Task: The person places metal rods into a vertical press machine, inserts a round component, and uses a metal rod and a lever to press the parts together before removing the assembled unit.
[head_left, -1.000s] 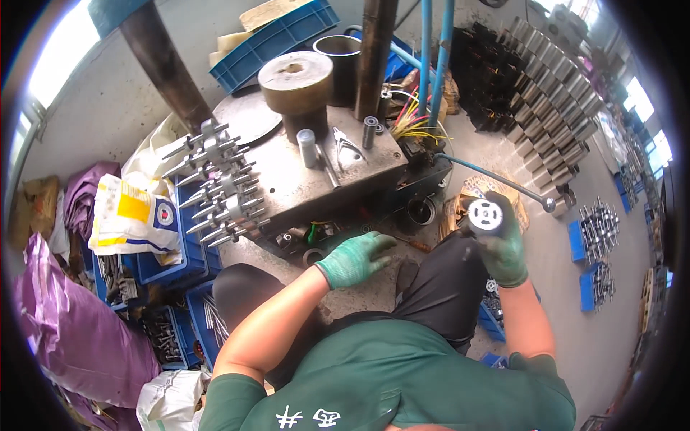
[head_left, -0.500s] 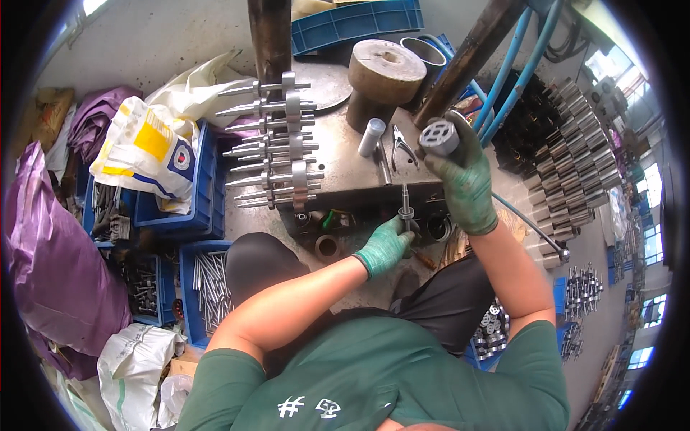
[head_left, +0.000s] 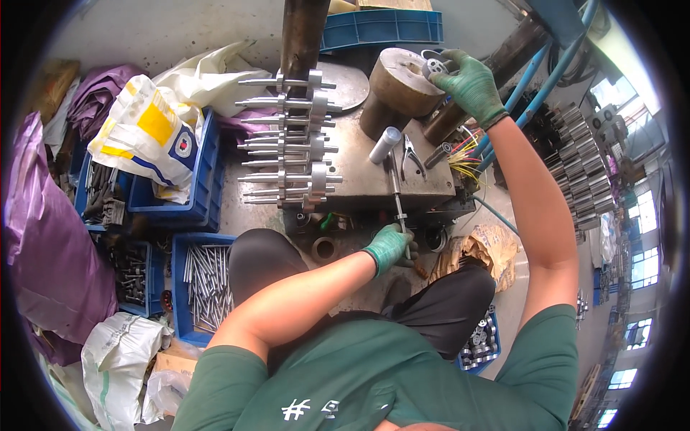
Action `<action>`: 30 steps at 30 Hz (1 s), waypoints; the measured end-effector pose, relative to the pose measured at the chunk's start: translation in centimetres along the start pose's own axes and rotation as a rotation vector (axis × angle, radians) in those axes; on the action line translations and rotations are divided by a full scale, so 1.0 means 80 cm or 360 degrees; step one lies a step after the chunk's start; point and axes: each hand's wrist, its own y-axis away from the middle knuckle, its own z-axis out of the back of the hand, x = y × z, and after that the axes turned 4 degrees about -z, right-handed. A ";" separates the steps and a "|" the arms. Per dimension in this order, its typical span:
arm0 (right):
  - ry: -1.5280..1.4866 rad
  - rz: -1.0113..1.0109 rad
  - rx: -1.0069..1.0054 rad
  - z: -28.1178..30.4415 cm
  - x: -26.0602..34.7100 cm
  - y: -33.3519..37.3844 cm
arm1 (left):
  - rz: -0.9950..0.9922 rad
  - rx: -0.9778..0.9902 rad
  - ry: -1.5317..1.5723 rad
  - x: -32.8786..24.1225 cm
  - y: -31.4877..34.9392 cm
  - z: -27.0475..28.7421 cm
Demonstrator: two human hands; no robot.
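Observation:
My left hand (head_left: 389,246), in a green glove, is closed round a slim stepped metal shaft (head_left: 400,208), which points away from me at the bench's near edge. My gloved right hand (head_left: 471,87) is stretched far out, fingers closed on a round metal rotor with holes (head_left: 434,68). This rotor is at the right side of the top of a thick round steel block (head_left: 402,72); whether they touch, I cannot tell. On the bench (head_left: 352,154) a short grey cylinder (head_left: 386,144) stands beside pliers (head_left: 411,156).
Several shafts with discs (head_left: 316,144) are lined up along the bench's left side. A blue crate of metal rods (head_left: 208,287) sits left of my knee. Steel posts (head_left: 300,39) and blue hoses (head_left: 552,90) rise behind. Brown paper (head_left: 481,251) lies at the right.
My right hand has carried the rotor away from me to the top of the steel block. My left hand still holds the shaft low, and the view has shifted somewhat.

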 end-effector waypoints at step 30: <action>0.0580 0.0405 0.0706 0.180 -0.120 0.214 | -0.0467 0.0036 -0.0145 -0.022 -0.006 0.031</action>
